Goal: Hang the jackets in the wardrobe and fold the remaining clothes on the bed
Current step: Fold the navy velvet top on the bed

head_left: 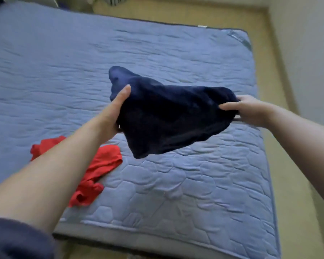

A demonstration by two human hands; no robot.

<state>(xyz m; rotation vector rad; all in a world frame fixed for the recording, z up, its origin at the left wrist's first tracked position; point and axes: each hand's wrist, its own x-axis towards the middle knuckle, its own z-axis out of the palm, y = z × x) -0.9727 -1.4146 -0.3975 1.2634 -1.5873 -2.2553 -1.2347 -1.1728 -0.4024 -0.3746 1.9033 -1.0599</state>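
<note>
Navy garment (172, 116): being held up in mid-air over the bed (195, 202), approx. centre of view, hanging clear of the cover, not touching it. Looking soft, thick & matte; can't tell what kind of clothing. Bunching into a rough triangle w/ a rounded lobe sticking up at top left, lower point sagging toward the near side.

Left hand (114, 111): gripping the left edge, thumb lying flat on top of the fabric, the rest hidden underneath, so clamping the cloth between thumb & palm side. Right hand (251, 111): pinching the right corner, thumb pressing on the near face, fingers (240, 99) curling round behind the cloth. Both forearms bare, reaching in from the bottom corners; dark sleeve (17, 238) showing at bottom left on the left arm.

Red garment (101, 165): lying crumpled & unfolded on the bed, near left part, partly hidden under the left forearm, apart from the navy one. Thin, bright, wrinkled fabric w/ a hemmed edge.

Bed cover: blue, quilted, stitched in irregular hexagon-ish cells, wrinkling lightly all over; darker piping running along the edge. Tan floor (292, 184) showing along the right side & far end; pale wall (307, 53) rising at right.
</note>
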